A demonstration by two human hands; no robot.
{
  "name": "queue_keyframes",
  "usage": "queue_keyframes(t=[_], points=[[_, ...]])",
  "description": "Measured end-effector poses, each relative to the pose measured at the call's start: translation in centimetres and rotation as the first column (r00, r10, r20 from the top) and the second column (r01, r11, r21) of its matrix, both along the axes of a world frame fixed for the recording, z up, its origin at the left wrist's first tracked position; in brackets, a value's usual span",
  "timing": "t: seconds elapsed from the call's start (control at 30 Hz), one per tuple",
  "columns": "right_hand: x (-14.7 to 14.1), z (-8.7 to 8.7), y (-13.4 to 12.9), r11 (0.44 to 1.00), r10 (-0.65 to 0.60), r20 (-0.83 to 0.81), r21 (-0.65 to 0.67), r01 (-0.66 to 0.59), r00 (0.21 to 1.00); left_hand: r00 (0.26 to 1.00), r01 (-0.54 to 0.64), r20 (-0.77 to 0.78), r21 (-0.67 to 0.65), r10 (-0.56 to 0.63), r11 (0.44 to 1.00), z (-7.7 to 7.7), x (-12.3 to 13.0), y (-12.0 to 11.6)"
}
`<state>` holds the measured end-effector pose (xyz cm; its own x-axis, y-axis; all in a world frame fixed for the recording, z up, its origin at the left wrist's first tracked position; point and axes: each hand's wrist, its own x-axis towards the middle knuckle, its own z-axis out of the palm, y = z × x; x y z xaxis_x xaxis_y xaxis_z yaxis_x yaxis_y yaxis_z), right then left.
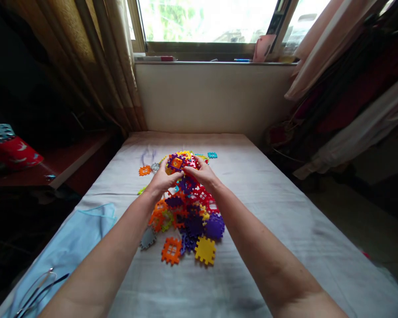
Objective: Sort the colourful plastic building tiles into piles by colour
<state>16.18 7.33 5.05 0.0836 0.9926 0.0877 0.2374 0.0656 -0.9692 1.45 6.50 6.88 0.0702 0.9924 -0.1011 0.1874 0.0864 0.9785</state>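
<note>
Between my two hands is an assembly of interlocking plastic tiles (177, 162), with purple, orange, yellow and red pieces showing. My left hand (161, 178) grips it from the left, thumb across the near side. From the right, my right hand (204, 173) closes on it, its thumb by the purple piece. Below and around lies a pile of loose notched tiles, among them a purple tile (215, 226), a yellow tile (205, 251), an orange tile (171, 251) and a grey tile (148, 238). The fingers behind the assembly are partly hidden.
The tiles lie on a pale sheet (268, 247). A blue cloth (86, 229) with eyeglasses (41, 289) on it is at the left. A turquoise tile (212, 155) and an orange tile (145, 170) lie farther back. A pink cup (263, 48) stands on the windowsill.
</note>
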Motion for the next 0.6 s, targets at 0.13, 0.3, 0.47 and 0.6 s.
queue_keyframes(t=[0.13, 0.3, 0.47, 0.6], points=[[3.6, 2.1, -2.0, 0.996, 0.070, -0.089, -0.047, -0.075, 0.994, 0.994, 0.104, 0.019, 0.090, -0.106, 0.991, 2.4, -3.1, -2.7], [8.1, -0.6, -9.5, 0.987, 0.161, 0.352, -0.071, -0.145, 0.922, 0.898, 0.283, -0.350, -0.005, -0.267, 0.959, -1.2, -8.5, -8.5], [7.1, -5.3, -17.8, 0.954, 0.285, 0.723, -0.148, -0.263, 0.629, 0.607, 0.414, -0.771, 0.099, -0.194, 0.905, -7.2, -9.5, -15.0], [3.8, -5.7, -17.6, 0.974, 0.166, 0.697, -0.008, -0.224, 0.698, 0.613, 0.379, -0.789, 0.251, -0.038, 0.891, -8.3, -5.6, -16.5]])
